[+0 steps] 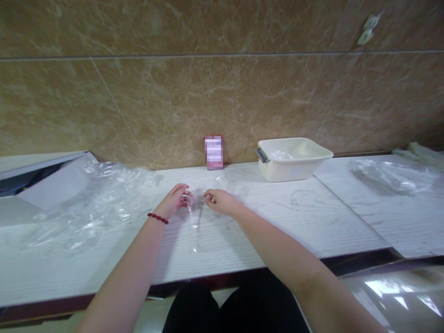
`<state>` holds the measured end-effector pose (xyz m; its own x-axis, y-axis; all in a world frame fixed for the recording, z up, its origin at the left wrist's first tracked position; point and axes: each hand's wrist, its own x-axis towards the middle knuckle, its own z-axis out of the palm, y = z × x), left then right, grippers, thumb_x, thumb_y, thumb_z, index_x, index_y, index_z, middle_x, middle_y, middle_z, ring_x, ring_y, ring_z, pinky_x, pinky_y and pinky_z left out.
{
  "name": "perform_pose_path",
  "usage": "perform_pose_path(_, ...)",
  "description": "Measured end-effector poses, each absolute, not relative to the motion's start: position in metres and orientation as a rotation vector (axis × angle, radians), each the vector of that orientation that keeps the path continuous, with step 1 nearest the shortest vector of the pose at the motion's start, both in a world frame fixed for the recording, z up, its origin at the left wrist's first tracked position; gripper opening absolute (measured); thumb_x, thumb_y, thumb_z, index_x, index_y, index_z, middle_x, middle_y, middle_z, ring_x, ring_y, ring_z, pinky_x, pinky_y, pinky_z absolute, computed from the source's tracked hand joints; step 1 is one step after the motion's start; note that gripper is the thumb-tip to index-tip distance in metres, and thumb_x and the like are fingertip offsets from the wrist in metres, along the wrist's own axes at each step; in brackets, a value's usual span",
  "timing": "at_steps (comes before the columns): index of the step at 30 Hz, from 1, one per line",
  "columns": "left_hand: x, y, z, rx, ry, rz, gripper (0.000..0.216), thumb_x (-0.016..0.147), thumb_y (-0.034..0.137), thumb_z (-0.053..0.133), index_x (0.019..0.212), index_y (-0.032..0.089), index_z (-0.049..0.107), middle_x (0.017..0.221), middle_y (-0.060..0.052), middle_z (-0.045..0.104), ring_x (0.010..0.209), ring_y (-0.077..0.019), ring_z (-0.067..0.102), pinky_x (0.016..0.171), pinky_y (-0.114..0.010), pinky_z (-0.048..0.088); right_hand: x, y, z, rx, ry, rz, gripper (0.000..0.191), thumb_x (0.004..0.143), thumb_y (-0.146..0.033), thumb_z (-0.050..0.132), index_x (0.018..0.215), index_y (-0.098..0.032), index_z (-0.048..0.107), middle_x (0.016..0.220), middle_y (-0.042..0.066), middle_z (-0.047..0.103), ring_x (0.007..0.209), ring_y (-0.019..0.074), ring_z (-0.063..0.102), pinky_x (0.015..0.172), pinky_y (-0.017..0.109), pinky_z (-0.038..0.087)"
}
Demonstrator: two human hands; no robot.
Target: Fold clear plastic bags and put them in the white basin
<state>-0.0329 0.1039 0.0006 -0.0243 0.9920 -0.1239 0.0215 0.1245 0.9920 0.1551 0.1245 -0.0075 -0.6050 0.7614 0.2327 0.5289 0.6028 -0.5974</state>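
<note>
A thin clear plastic bag (194, 223) hangs and lies between my hands over the white wood-grain table (270, 231). My left hand (176, 200), with a dark red bead bracelet (157, 218) at the wrist, has its fingers curled and the bag's upper left edge at the fingertips. Across from it, my right hand (220, 201) pinches the bag's upper right side between thumb and fingers. The bag is so transparent that its outline is hard to follow.
A heap of clear plastic bags (114, 194) lies at left beside an open white box (52, 185). A phone (214, 152) leans on the marbled wall. Back right stands a cream plastic bin (294, 169) with plastic inside; more clear plastic (391, 175) lies further right.
</note>
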Motion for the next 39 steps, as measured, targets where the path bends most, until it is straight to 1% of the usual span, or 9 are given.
perform_pose_path(6, -0.035, 0.103, -0.010, 1.013, 1.111, 1.093, 0.015, 0.078, 0.033, 0.039, 0.084, 0.020, 0.041, 0.065, 0.001, 0.056, 0.058, -0.0117, 0.058, 0.048, -0.021, 0.042, 0.159, 0.127, -0.005, -0.849, -2.359, 0.683, 0.035, 0.071, -0.021, 0.054, 0.106, -0.018, 0.049, 0.095, 0.003, 0.057, 0.058, 0.0055, 0.048, 0.065, 0.022, 0.038)
perform_pose_path(12, -0.026, 0.098, -0.012, 1.253, 1.122, 1.076, 0.019, 0.075, 0.037, 0.046, 0.079, 0.019, 0.041, 0.065, 0.002, 0.053, 0.058, -0.0099, 0.054, 0.043, -0.018, 0.041, 0.164, 0.127, -0.004, -0.755, -2.342, 0.754, 0.051, 0.069, -0.022, 0.056, 0.117, -0.020, 0.037, 0.109, 0.006, 0.050, 0.055, 0.0036, 0.046, 0.064, 0.022, 0.040)
perform_pose_path(15, -0.025, 0.095, -0.013, 1.374, 1.187, 1.057, 0.024, 0.074, 0.041, 0.046, 0.078, 0.018, 0.043, 0.063, 0.003, 0.051, 0.053, -0.0091, 0.051, 0.040, -0.018, 0.040, 0.162, 0.123, -0.006, -0.771, -2.374, 0.792, 0.057, 0.067, -0.026, 0.058, 0.118, -0.020, 0.034, 0.105, 0.006, 0.051, 0.057, 0.0045, 0.048, 0.061, 0.022, 0.039)
perform_pose_path(21, -0.028, 0.098, -0.016, 1.334, 1.190, 1.096, 0.025, 0.076, 0.041, 0.041, 0.069, 0.017, 0.045, 0.055, 0.004, 0.048, 0.045, -0.0096, 0.049, 0.035, -0.019, 0.037, 0.147, 0.115, -0.016, -0.982, -2.391, 0.607, 0.067, 0.057, -0.042, 0.065, 0.110, -0.017, 0.032, 0.083, 0.003, 0.054, 0.069, 0.0131, 0.053, 0.058, 0.023, 0.037)
perform_pose_path(26, -0.030, 0.101, -0.016, 1.311, 1.017, 1.058, 0.038, 0.075, 0.051, 0.035, 0.064, 0.016, 0.045, 0.052, 0.001, 0.049, 0.044, -0.0107, 0.050, 0.035, -0.020, 0.037, 0.135, 0.112, -0.020, -1.052, -2.434, 0.529, 0.066, 0.058, -0.043, 0.063, 0.110, -0.017, 0.032, 0.086, 0.006, 0.055, 0.072, 0.0166, 0.054, 0.059, 0.025, 0.038)
perform_pose_path(30, -0.029, 0.100, -0.014, 1.308, 1.026, 1.011, 0.038, 0.073, 0.052, 0.038, 0.064, 0.016, 0.045, 0.056, 0.000, 0.052, 0.050, -0.0129, 0.054, 0.038, -0.022, 0.039, 0.143, 0.113, -0.013, -0.890, -2.386, 0.575, 0.070, 0.060, -0.035, 0.064, 0.118, -0.019, 0.028, 0.101, 0.008, 0.049, 0.086, 0.0163, 0.051, 0.068, 0.027, 0.040)
perform_pose_path(34, -0.028, 0.099, -0.014, 1.328, 0.999, 0.974, 0.034, 0.073, 0.048, 0.040, 0.064, 0.016, 0.045, 0.059, -0.001, 0.054, 0.054, -0.0143, 0.056, 0.043, -0.024, 0.042, 0.157, 0.116, -0.001, -0.634, -2.416, 0.542, 0.043, 0.068, -0.023, 0.058, 0.108, -0.020, 0.044, 0.106, 0.006, 0.046, 0.096, 0.0142, 0.046, 0.079, 0.027, 0.037)
perform_pose_path(37, -0.030, 0.099, -0.014, 1.379, 1.011, 0.965, 0.031, 0.075, 0.045, 0.040, 0.063, 0.016, 0.045, 0.061, -0.001, 0.054, 0.059, -0.0155, 0.057, 0.047, -0.025, 0.043, 0.165, 0.119, 0.006, -0.516, -2.519, 0.506, 0.018, 0.070, -0.015, 0.054, 0.087, -0.018, 0.056, 0.102, 0.005, 0.048, 0.091, 0.0123, 0.048, 0.079, 0.025, 0.037)
perform_pose_path(39, -0.033, 0.100, -0.012, 1.503, 1.107, 0.935, 0.028, 0.073, 0.042, 0.043, 0.063, 0.016, 0.047, 0.063, -0.001, 0.055, 0.061, -0.0150, 0.056, 0.051, -0.025, 0.044, 0.170, 0.122, 0.008, -0.512, -2.580, 0.493, 0.012, 0.069, -0.012, 0.052, 0.078, -0.017, 0.058, 0.098, 0.004, 0.051, 0.085, 0.0114, 0.050, 0.076, 0.024, 0.037)
